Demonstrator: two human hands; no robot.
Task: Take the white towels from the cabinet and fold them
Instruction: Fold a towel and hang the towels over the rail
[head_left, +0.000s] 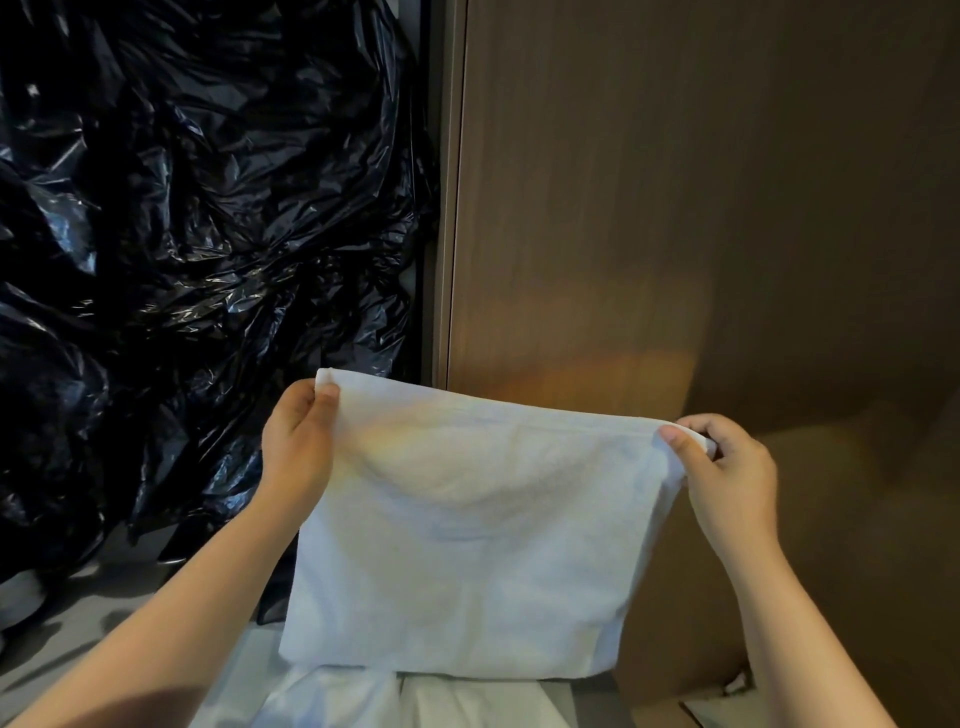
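**White towel held up by its top corners**

The left hand (297, 441), left of centre in the frame, has a narrow grip: thumb in front and curled fingers behind pinch the upper left corner of the towel (467, 545). The right hand (727, 467), right of centre and slightly lower, pinches the upper right corner the same way, and a small tuft of cloth bunches out past its fingers. Both forearms reach in from the bottom edge.

Between the two grips the top edge of the towel runs nearly taut, sloping down a little toward the right. The cloth hangs flat and spread in the lower middle of the frame, facing the camera. Its bottom edge lies just above, perhaps touching, more white cloth (415, 699) at the bottom centre; contact cannot be told.

Behind the towel, crumpled black plastic bags (182, 234) fill the left half of the frame from top to near the bottom. A brown wooden panel (675, 182) stands upright across the right half. Brown cardboard (691, 597) shows at the lower right, beside the towel's right edge. A grey surface (78, 613) lies at the lower left beneath the bags.
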